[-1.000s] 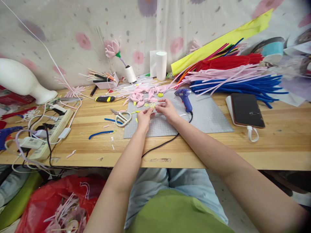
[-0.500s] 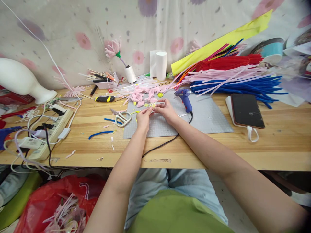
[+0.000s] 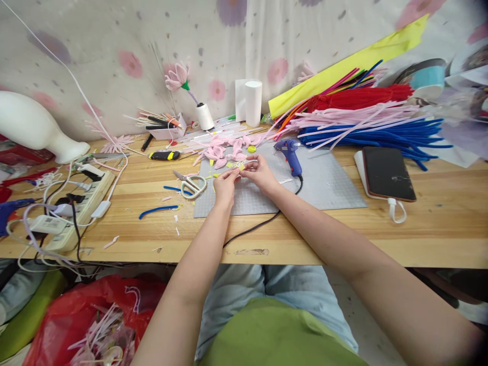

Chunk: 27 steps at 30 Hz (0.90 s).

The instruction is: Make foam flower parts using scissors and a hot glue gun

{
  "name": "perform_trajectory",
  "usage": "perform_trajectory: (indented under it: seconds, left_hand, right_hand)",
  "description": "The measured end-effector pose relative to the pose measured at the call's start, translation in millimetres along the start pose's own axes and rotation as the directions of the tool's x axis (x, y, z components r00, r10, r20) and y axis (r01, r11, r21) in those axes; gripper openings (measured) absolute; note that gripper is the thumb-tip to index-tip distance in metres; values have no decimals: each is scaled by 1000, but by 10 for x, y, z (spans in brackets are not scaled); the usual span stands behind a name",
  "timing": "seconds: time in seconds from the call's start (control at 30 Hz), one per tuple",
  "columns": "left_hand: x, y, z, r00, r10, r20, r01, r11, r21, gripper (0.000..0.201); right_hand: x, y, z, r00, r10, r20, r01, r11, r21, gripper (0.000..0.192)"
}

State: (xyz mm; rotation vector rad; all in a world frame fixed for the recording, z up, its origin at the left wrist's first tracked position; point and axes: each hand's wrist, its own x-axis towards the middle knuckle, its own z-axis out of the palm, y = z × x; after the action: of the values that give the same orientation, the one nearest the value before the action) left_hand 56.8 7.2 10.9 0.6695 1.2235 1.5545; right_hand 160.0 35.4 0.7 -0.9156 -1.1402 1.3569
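Hands meet over the grey mat: left hand and right hand both pinch a small pale-yellow piece between their fingertips. Pink petals lie just beyond them, glue gun beside the right, scissors left. Below the left arm, a red bag holds pink scraps.

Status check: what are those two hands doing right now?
Left hand and right hand pinch a small yellow-and-white piece over the grey mat. Glue gun right beside, scissors left. Nothing blocking.
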Motion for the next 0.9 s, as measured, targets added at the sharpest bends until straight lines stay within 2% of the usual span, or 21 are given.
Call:
perform_trajectory:
  seconds: [0.23,0.33,0.4,0.5,0.6,0.7,0.9]
  left_hand:
    - [-11,118,-36,981,-143,132,144,990,8,15]
    - [-8,154,-42,975,-180,130,182,983,-4,14]
    - [12,143,-48,983,-159,90,163,986,-37,13]
    - [47,94,-59,998,-63,-10,62,995,-83,11]
    - [47,55,-61,999,-15,-41,13,999,-43,14]
    - [13,55,-52,999,-39,-12,39,999,2,17]
    - [-38,85,-53,990,-81,117,75,995,61,12]
  right_hand:
    - [4,-2,-34,1000,0,9,0,1000,-11,53]
    - [7,0,-55,1000,7,3,-7,1000,-10,52]
    - [6,-2,-65,1000,20,5,-20,1000,2,53]
    - [-7,-12,-71,999,48,23,-48,999,21,55]
    - [-23,-29,-81,997,63,52,-65,997,48,54]
    - [-30,-44,-104,995,66,69,-71,995,67,54]
    - [-35,-54,-132,993,67,95,-71,997,43,55]
